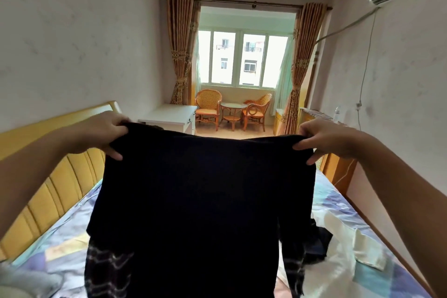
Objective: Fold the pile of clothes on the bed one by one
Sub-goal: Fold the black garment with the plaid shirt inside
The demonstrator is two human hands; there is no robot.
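Observation:
A dark navy garment (205,201) hangs spread out in the air in front of me, above the bed (67,244). My left hand (106,132) grips its top left corner and my right hand (324,139) grips its top right corner, fingers curled over the edge. Its lower end carries a pale striped pattern (106,268) and covers much of the bed. More clothes lie behind it on the right: a dark piece (316,242) and a white one (348,237).
A yellow padded headboard (48,196) runs along the left of the bed. A white desk (169,116) stands beyond it. Wicker chairs (208,106) and a small round table (233,111) stand by the window. A wooden cabinet (338,169) is on the right.

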